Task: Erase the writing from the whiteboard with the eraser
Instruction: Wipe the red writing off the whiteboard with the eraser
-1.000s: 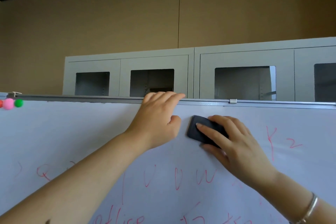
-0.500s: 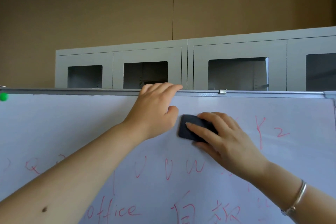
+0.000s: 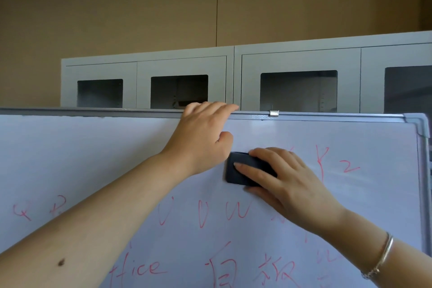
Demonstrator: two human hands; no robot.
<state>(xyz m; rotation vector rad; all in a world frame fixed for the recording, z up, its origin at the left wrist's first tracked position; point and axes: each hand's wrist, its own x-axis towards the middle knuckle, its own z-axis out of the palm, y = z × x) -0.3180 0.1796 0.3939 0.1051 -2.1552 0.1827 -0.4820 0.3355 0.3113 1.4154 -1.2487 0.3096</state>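
A white whiteboard (image 3: pixel 93 159) with a grey metal frame fills the lower half of the head view. Red marker writing (image 3: pixel 203 215) runs across its middle and bottom, with more red marks (image 3: pixel 323 161) at the upper right. My right hand (image 3: pixel 287 182) presses a dark grey eraser (image 3: pixel 236 172) flat against the board, fingers spread over it. My left hand (image 3: pixel 201 138) grips the board's top edge, fingers hooked over the frame, its thumb just above the eraser.
Grey metal cabinets (image 3: pixel 233 77) with glass-panelled doors stand behind the board against a tan wall. A small metal clip (image 3: pixel 274 113) sits on the top frame. The board's right corner (image 3: pixel 420 124) is in view. A bracelet (image 3: pixel 381 259) is on my right wrist.
The view has shifted right, so the coloured magnets at the left left the view and the board's right corner appeared. The eraser has slid slightly left, close under my left thumb.
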